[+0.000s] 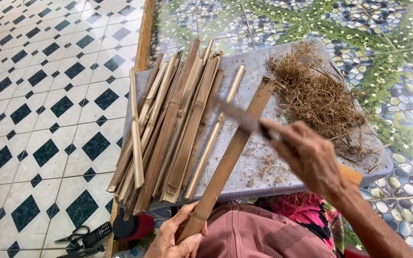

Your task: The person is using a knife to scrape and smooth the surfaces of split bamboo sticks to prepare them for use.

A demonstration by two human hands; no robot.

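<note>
Two hands work one bamboo strip [230,157]: the left hand [173,236] grips its lower end while the strip slants up across the grey board [283,162]. The right hand [307,157] is closed around a knife [240,117], its blade resting across the strip, beside a pile of bamboo slats [168,129] and dry shavings [316,95].

Left hand [175,236] grips bamboo strip [230,155]; right hand [307,157] holds blurred knife [237,117] against it

Long flat bamboo strip [230,157] angled across grey board, w/ blurred knife blade [237,117] laid against its upper half.
</note>
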